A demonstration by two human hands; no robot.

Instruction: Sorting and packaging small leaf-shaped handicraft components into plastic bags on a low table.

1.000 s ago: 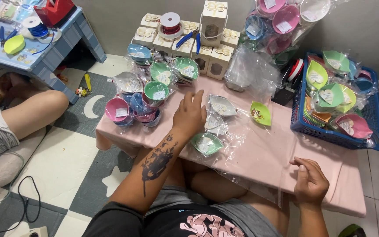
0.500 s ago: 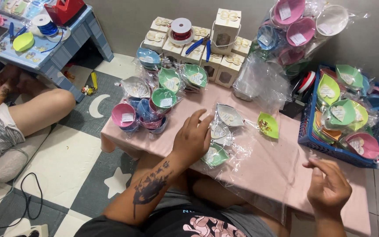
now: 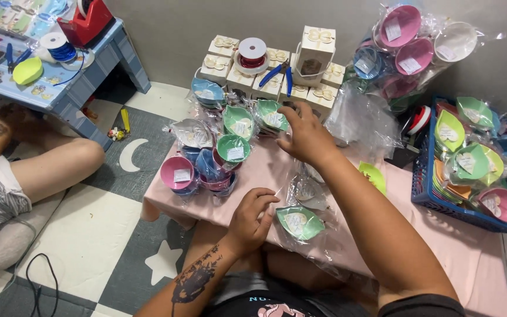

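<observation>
Resting the left hand [image 3: 252,218] with fingers curling loosely at nine o'clock of a green leaf-shaped dish in clear wrap [image 3: 300,222] on the pink desk [image 3: 253,170], right hand [image 3: 305,132] reaching toward twelve o'clock, fingers apart over wrapped green dishes [image 3: 272,116].

Blue basket [image 3: 423,191], red tape dispenser [image 3: 89,20], blue pliers [image 3: 276,73].

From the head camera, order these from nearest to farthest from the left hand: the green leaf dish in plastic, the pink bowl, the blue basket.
From the left hand:
1. Green leaf dish, just right, nearly touching.
2. Pink bowl, to its left on the table.
3. Blue basket, far right edge.
</observation>
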